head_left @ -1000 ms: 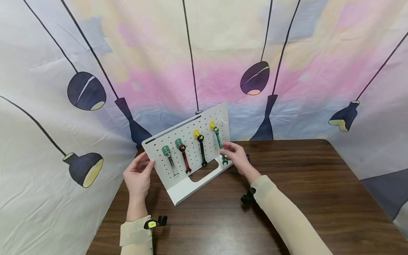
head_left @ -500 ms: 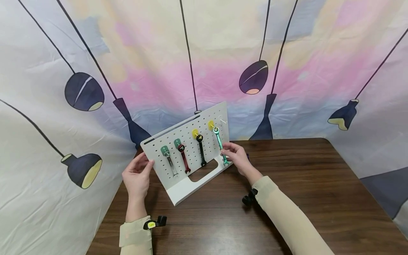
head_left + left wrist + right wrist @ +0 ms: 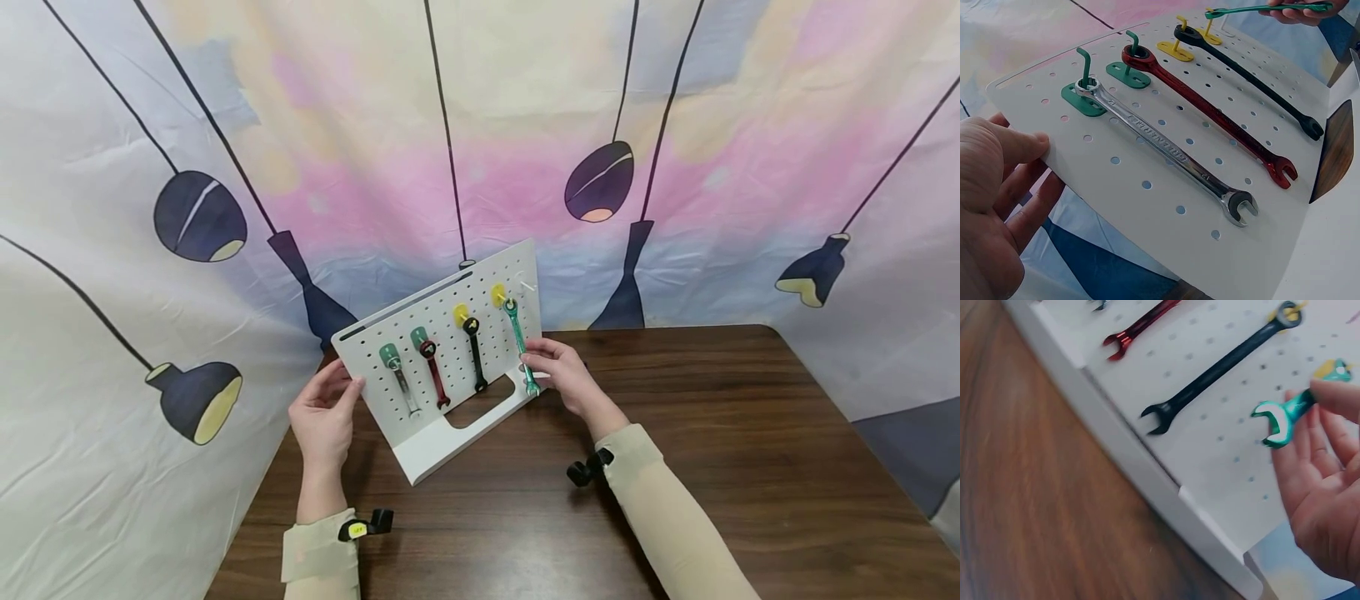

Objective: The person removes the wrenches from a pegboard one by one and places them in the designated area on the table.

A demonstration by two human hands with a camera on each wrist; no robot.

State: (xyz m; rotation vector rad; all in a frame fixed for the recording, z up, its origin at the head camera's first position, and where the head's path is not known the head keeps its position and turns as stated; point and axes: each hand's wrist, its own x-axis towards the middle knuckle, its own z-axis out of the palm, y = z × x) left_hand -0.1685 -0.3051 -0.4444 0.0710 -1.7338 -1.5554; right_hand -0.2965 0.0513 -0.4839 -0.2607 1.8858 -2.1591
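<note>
A white pegboard stand (image 3: 423, 450) stands tilted in view on the table. My left hand (image 3: 322, 417) holds its left edge, thumb on the front face and fingers behind. My right hand (image 3: 562, 375) pinches a green combination wrench (image 3: 518, 333) by its shank, open end downward. Its ring end is at the tip of a yellow hook (image 3: 1209, 28), and the shank is held off the board. A silver wrench (image 3: 1154, 144), a red wrench (image 3: 1204, 112) and a black wrench (image 3: 1247, 81) hang from hooks to the left of the green one.
A white hook (image 3: 527, 285) sits at the board's upper right. The board's lower part has an oblong cutout (image 3: 468, 410). Behind the brown wooden table (image 3: 712, 433) hangs a curtain (image 3: 510, 183) printed with lamps.
The green wrench's lower end has swung slightly outward, away from the board, with my right hand shifting slightly right. My left hand and the board stay nearly still.
</note>
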